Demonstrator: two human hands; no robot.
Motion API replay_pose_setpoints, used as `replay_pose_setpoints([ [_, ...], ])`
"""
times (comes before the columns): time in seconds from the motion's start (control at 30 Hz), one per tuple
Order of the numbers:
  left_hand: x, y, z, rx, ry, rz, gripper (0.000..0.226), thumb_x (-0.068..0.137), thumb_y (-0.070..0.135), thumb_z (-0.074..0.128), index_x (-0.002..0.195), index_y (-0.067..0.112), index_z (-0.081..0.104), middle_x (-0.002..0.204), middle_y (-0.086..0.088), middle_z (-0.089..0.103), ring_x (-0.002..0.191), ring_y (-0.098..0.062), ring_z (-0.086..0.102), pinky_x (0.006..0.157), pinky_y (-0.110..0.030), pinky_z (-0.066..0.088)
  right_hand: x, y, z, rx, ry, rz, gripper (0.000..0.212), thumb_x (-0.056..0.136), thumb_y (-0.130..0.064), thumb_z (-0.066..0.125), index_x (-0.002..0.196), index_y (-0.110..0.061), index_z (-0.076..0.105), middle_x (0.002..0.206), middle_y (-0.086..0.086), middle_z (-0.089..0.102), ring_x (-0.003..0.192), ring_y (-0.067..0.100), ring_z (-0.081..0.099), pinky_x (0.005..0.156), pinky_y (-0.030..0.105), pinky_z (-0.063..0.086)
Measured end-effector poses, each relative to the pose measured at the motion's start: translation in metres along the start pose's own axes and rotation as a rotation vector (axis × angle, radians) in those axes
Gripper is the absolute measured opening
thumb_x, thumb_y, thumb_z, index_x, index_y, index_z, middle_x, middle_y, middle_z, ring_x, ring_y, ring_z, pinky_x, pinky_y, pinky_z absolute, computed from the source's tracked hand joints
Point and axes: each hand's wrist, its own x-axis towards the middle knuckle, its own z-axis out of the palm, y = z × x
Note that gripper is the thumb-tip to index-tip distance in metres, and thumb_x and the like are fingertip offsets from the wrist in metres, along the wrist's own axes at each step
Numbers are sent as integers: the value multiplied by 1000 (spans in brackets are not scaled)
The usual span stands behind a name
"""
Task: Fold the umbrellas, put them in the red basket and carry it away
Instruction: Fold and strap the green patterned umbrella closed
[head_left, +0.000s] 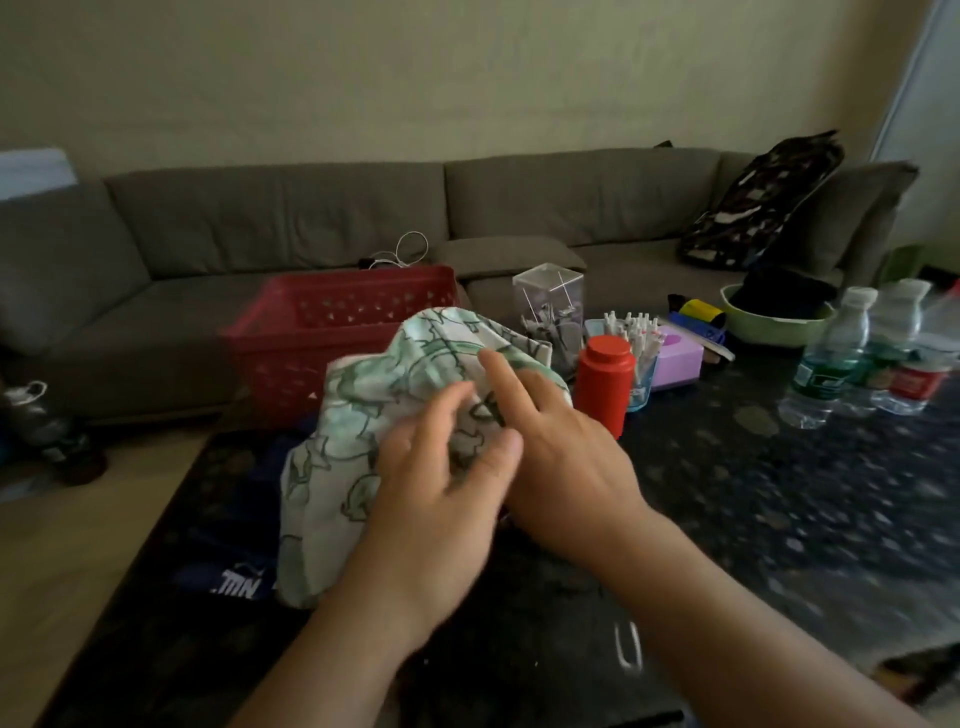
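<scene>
A white umbrella with a green leaf print (353, 447) lies bunched up on the dark speckled table (753, 499), just in front of the red basket (332, 322). My left hand (441, 483) lies on the umbrella's cloth, its fingers blurred and loosely bent over the folds. My right hand (556, 441) rests on the cloth beside it, forefinger stretched out and the other fingers tucked into the folds. A dark blue item with white print (234, 577), half hidden, lies under the umbrella. The basket looks empty from here.
A red canister (605, 382), a clear pen holder (548, 306), a cup of pens (636, 348), a purple box (678, 356), a green bowl (774, 322) and three water bottles (831, 358) stand on the right. A grey sofa (260, 234) runs behind.
</scene>
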Motion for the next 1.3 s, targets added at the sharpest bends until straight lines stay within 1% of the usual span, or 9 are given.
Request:
replay_pose_setpoints([
  [0.1, 15, -10, 6, -422, 21, -103, 45, 103, 65, 46, 147, 60, 43, 148, 20, 56, 135, -12, 57, 105, -54, 53, -6, -16, 8, -8, 28, -42, 102, 85, -19, 74, 158, -41, 6, 154, 8, 39, 111, 38, 65, 74, 48, 59],
  [0.23, 22, -20, 0, -696, 158, -76, 59, 99, 70, 48, 146, 36, 57, 138, 3, 70, 126, -23, 68, 105, -53, 53, -13, -32, 8, 108, -125, -202, 116, 84, -15, 70, 157, -53, -13, 170, 10, 15, 142, 45, 40, 102, 58, 50],
  [0.37, 29, -27, -22, -786, 233, -139, 95, 77, 87, 64, 154, 35, 47, 143, -6, 66, 124, -30, 70, 102, -55, 55, -17, -31, -12, 519, -252, -266, 116, 83, -13, 73, 162, -48, -5, 174, -13, 11, 156, 14, 29, 122, 39, 36],
  [0.53, 34, -38, -22, -621, 307, -95, 90, 94, 7, 76, 152, 60, 34, 136, 3, 70, 112, -20, 75, 82, -41, 64, -17, -25, -12, 1034, -161, -81, 92, 90, 5, 67, 157, -47, 31, 156, -20, 48, 128, 7, 63, 102, 39, 57],
  [0.6, 32, -41, -21, -575, 298, -96, 97, 92, -2, 73, 150, 66, 34, 139, 7, 67, 115, -17, 74, 89, -41, 62, -11, -10, -12, 826, 155, 13, 65, 91, 0, 69, 139, -40, 56, 126, -16, 67, 84, 8, 73, 72, 36, 63],
  [0.7, 30, -40, -20, -515, 298, -83, 98, 91, -2, 76, 143, 71, 38, 138, 12, 64, 115, -13, 73, 99, -45, 60, -3, 17, -14, 391, 354, 108, 36, 91, -18, 73, 123, -33, 67, 110, -18, 59, 74, -2, 56, 70, 24, 52],
  [0.83, 25, -34, -21, -460, 266, -54, 94, 90, -3, 77, 147, 64, 43, 128, 14, 69, 106, -8, 76, 93, -39, 62, -3, 25, -17, 487, 133, 263, 33, 89, -43, 77, 121, -40, 67, 110, -23, 60, 88, -6, 59, 81, 16, 51],
  [1.1, 25, -36, -40, -472, 160, -79, 84, 87, -13, 71, 140, 52, 59, 113, 2, 80, 99, -22, 79, 74, -35, 65, 0, 38, -27, 919, -54, 464, 14, 99, -12, 68, 105, -19, 78, 91, 0, 79, 77, 7, 72, 70, 17, 57],
  [1.3, 26, -37, -60, -477, 58, -22, 88, 73, -11, 71, 140, 45, 62, 113, -3, 80, 98, -24, 79, 68, -31, 64, -2, 48, -40, 1362, -172, 426, 13, 96, 2, 62, 100, -8, 70, 74, 8, 69, 56, 13, 56, 54, 22, 50],
])
